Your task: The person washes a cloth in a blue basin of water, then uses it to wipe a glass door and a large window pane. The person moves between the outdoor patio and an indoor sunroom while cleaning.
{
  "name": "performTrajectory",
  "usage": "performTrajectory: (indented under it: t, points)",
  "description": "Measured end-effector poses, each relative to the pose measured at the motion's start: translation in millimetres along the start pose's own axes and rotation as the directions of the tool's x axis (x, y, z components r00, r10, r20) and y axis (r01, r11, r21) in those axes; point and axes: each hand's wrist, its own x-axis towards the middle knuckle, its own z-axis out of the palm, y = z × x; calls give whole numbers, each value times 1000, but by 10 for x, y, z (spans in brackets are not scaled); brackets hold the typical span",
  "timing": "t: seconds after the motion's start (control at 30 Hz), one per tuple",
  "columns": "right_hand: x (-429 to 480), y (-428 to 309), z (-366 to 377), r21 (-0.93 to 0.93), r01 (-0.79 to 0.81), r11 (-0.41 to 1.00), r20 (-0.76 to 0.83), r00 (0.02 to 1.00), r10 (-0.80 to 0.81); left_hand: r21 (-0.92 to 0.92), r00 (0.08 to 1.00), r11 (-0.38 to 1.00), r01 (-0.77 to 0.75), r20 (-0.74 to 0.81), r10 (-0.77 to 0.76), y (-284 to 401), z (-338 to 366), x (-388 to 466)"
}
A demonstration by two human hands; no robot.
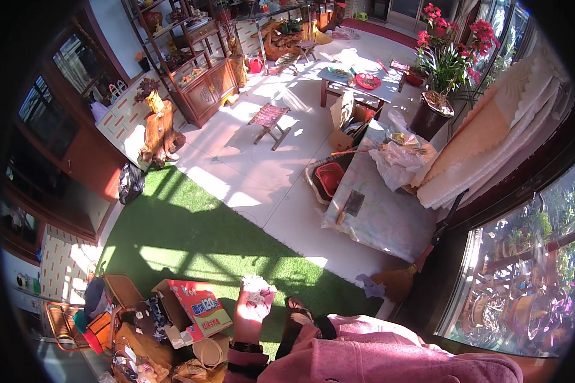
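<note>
My left hand (250,310) reaches forward from a pink sleeve with a dark cuff. It is shut on a crumpled white and pale pink cloth or tissue (259,292), brightly sunlit. Green artificial turf (191,239) lies beneath it. To its left stands an open red and yellow cardboard carton (199,309) with printed writing. Another dark band (326,327) shows on the pink coat (388,354) at right; I cannot make out my right hand there. A dark shape, apparently my foot or shoe (299,305), shows in shadow just right of the cloth.
At right, a covered table (388,220) holds a dark slab (354,203) and plastic bags (396,163). A broom (395,283) leans beside it. A folding stool (268,119) stands on the pale floor. Rattan chairs (122,289) stand lower left, near a wooden stump (160,129).
</note>
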Motion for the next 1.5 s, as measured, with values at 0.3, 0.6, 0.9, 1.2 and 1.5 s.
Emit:
performTrajectory:
  t: [0.3, 0.6, 0.9, 1.2, 1.5]
  points:
    - [830, -2513, -181, 288, 284, 914, -227, 948, -223, 9, 984, 985, -173, -33, 173, 1847, -100, 1054]
    - [2416, -3905, -974, -466, 820, 333, 597, 569, -566, 139, 939, 954, -267, -185, 290, 2820, -134, 2433]
    - [3411, -7899, -2222, 96, 400, 911, -102, 915, -391, 187, 814, 900, -395, -382, 437, 4017, 664, 3593]
    - [4309, -9509, -2368, 215, 399, 891, -68, 917, -394, 126, 862, 948, -291, -395, 317, 5227, 614, 5611]
    - [5065, -9185, -2011, 677, -125, 725, 275, 957, -92, 241, 965, 949, -202, -117, 235, 6625, 1011, 7527]
